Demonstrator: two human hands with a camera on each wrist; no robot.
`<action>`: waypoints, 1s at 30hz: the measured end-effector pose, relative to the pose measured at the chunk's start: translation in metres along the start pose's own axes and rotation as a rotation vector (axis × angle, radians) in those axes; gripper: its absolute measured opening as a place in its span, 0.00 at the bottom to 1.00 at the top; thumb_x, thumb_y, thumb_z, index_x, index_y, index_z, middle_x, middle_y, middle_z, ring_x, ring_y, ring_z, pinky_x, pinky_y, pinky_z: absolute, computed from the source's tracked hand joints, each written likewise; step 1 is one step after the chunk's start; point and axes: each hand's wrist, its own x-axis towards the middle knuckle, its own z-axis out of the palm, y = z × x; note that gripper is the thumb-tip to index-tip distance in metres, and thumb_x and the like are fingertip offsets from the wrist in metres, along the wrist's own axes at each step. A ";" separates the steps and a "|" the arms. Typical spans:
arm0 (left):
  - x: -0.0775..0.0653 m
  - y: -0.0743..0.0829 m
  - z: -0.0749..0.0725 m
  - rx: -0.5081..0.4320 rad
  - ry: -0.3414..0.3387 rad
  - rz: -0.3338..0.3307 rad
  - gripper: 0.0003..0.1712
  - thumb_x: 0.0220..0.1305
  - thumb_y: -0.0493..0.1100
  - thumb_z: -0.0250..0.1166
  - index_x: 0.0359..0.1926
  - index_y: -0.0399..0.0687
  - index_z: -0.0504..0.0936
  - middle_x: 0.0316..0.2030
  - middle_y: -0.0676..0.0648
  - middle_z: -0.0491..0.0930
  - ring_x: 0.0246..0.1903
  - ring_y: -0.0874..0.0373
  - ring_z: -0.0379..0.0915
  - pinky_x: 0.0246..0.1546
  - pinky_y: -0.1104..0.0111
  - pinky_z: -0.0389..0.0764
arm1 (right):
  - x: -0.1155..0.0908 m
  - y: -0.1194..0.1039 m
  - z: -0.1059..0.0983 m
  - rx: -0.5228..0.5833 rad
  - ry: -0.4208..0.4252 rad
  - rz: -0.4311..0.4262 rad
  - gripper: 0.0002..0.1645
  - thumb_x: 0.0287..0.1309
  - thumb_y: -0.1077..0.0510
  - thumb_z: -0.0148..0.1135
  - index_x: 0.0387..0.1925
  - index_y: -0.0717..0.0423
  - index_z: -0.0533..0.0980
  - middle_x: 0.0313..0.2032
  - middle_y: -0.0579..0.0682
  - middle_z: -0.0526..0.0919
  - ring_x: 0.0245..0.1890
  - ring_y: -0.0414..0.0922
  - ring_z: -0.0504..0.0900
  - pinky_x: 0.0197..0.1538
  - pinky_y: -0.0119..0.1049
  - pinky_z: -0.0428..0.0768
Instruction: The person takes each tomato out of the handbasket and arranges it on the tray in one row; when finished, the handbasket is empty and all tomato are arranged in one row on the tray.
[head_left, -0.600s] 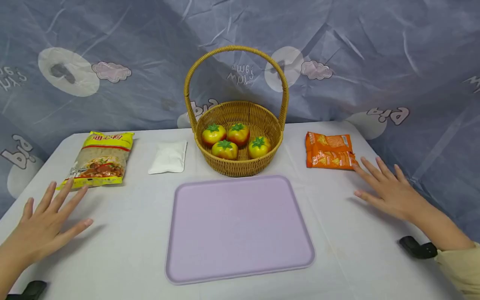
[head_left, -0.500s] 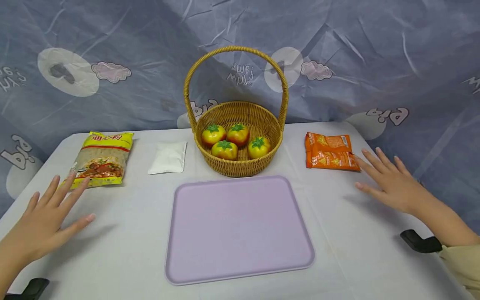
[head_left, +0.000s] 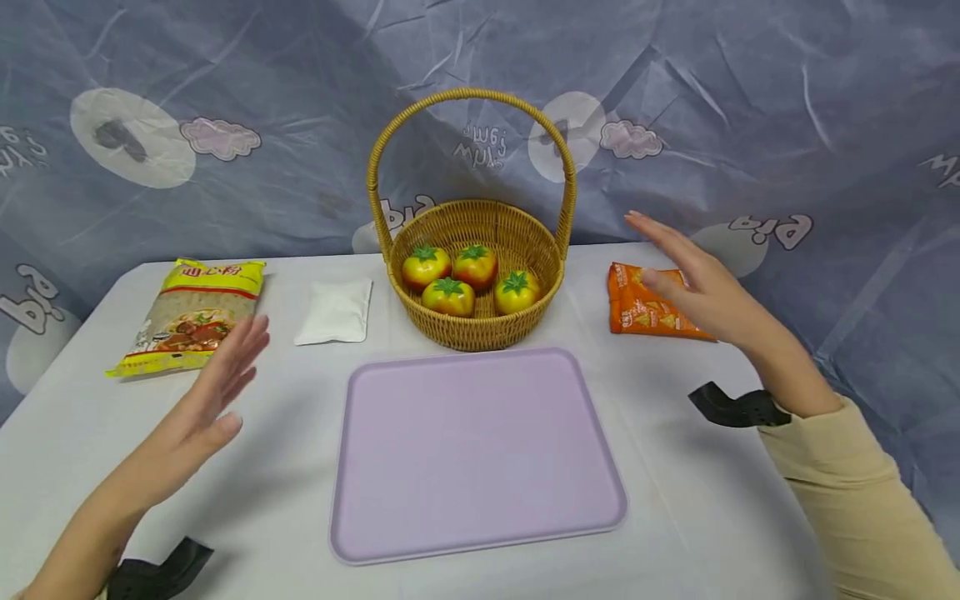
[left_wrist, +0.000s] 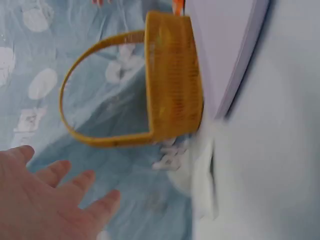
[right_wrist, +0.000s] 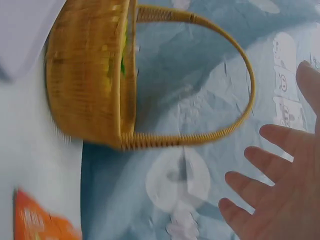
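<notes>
A: Since both your hands hang clear of the table, how do your fingers stand?

B: Your left hand (head_left: 197,417) has fingers extended, slightly parted, nothing held. Your right hand (head_left: 708,287): same, fingers well spread in the right wrist view, nothing held.

A: Nearest things to you?

B: Left, a plump yellow-edged plastic bag with a see-through middle (head_left: 197,310), lying flat just past your fingertips. Right, a small shiny orange packet (head_left: 639,310), flat, partly hidden behind your hand. Between them, a round golden-brown woven basket with a tall hoop handle (head_left: 480,336), behind a rectangular lilac tray (head_left: 480,450).

A: Handling?

B: Yellow bag probably has some weight, with loose contents that shift; film likely slippery. Grip a gathered side, or scoop under it. Orange packet looks light, crinkly, maybe crushable: pinch a sealed edge, don't squeeze the middle. Basket looks stiff and fairly light; take the handle's top, keep it level, since the four glossy yellow-red fruits (head_left: 447,298) inside may roll.
</notes>
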 end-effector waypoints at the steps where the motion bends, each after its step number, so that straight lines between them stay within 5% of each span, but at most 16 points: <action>1: 0.002 -0.004 0.005 -0.083 -0.022 0.024 0.40 0.68 0.31 0.47 0.73 0.43 0.36 0.72 0.40 0.39 0.69 0.51 0.38 0.62 0.74 0.52 | 0.006 0.000 0.007 0.057 0.001 -0.013 0.34 0.68 0.58 0.49 0.72 0.46 0.52 0.70 0.47 0.52 0.68 0.46 0.49 0.64 0.56 0.51; 4: 0.005 -0.019 0.018 -0.254 -0.084 0.062 0.35 0.71 0.35 0.41 0.72 0.39 0.34 0.71 0.37 0.39 0.69 0.47 0.40 0.62 0.72 0.54 | 0.022 0.004 0.028 0.255 -0.014 -0.017 0.32 0.69 0.59 0.48 0.71 0.54 0.53 0.69 0.54 0.54 0.68 0.48 0.51 0.66 0.42 0.52; 7: 0.005 -0.036 0.030 -0.286 -0.130 0.033 0.37 0.70 0.33 0.43 0.72 0.41 0.34 0.71 0.37 0.39 0.69 0.46 0.39 0.63 0.70 0.53 | 0.037 0.013 0.048 0.414 -0.020 0.012 0.31 0.69 0.60 0.46 0.70 0.57 0.54 0.68 0.57 0.56 0.67 0.49 0.54 0.65 0.42 0.55; 10: 0.000 -0.052 0.043 -0.177 -0.176 -0.054 0.47 0.64 0.30 0.55 0.73 0.46 0.35 0.72 0.38 0.38 0.69 0.49 0.36 0.63 0.72 0.49 | 0.050 0.022 0.067 0.516 0.016 0.033 0.28 0.70 0.59 0.45 0.69 0.58 0.56 0.66 0.56 0.61 0.66 0.50 0.57 0.64 0.45 0.57; 13: -0.008 -0.060 0.054 0.029 -0.246 -0.173 0.58 0.56 0.38 0.68 0.74 0.53 0.36 0.72 0.42 0.36 0.69 0.51 0.31 0.63 0.74 0.42 | 0.059 0.029 0.081 0.625 0.063 0.034 0.27 0.71 0.57 0.44 0.68 0.59 0.59 0.65 0.55 0.63 0.65 0.50 0.59 0.65 0.48 0.56; 16: -0.012 -0.062 0.063 0.193 -0.303 -0.217 0.65 0.47 0.54 0.74 0.74 0.56 0.37 0.72 0.45 0.34 0.69 0.48 0.28 0.64 0.60 0.43 | 0.064 0.034 0.091 0.729 0.091 0.041 0.27 0.71 0.55 0.45 0.67 0.61 0.59 0.65 0.56 0.63 0.65 0.51 0.59 0.65 0.47 0.55; 20: -0.013 -0.063 0.069 0.323 -0.320 -0.201 0.68 0.41 0.64 0.74 0.74 0.55 0.41 0.72 0.44 0.34 0.69 0.43 0.28 0.58 0.40 0.47 | 0.066 0.039 0.098 0.727 0.116 0.082 0.28 0.70 0.55 0.46 0.66 0.63 0.60 0.64 0.59 0.63 0.64 0.49 0.60 0.64 0.41 0.58; 30: -0.014 -0.065 0.062 0.427 -0.377 -0.148 0.65 0.38 0.69 0.72 0.73 0.52 0.50 0.72 0.41 0.35 0.68 0.38 0.34 0.56 0.36 0.51 | 0.069 0.042 0.105 0.642 0.138 0.173 0.28 0.68 0.55 0.51 0.65 0.64 0.62 0.64 0.61 0.64 0.63 0.48 0.62 0.63 0.37 0.60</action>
